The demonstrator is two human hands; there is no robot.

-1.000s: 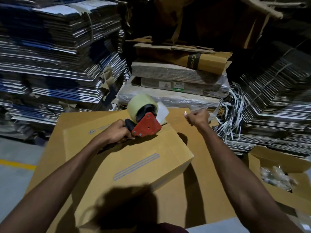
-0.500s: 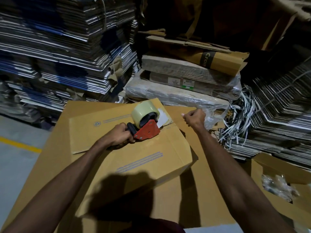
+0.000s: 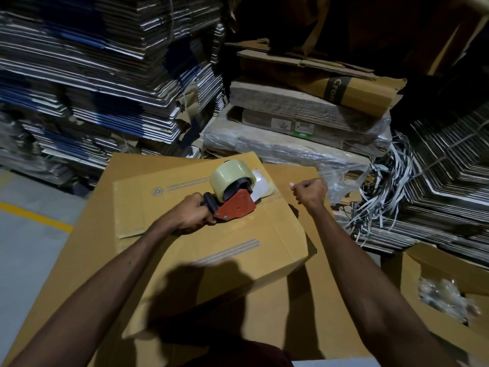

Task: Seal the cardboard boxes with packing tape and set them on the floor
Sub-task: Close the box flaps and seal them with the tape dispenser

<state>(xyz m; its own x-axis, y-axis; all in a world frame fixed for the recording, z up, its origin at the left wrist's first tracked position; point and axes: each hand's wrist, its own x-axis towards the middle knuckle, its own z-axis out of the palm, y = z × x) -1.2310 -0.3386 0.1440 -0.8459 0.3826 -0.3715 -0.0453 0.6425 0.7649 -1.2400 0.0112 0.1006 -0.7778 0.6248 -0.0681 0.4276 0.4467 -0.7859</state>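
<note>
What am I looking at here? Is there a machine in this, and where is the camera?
There is no machine here: a person works with two bare hands, and the one camera sits on their head, looking forward and down. The left hand grips the black handle of a red tape dispenser, which carries a roll of clear packing tape and rests on top of a closed cardboard box. The right hand is curled beyond the box's far right corner; it may be pinching the tape's loose end, but the picture does not show that clearly. The box sits on a larger sheet of cardboard. Behind stand stacks of flattened cartons, and an open box with plastic bags inside sits at the right.
</note>
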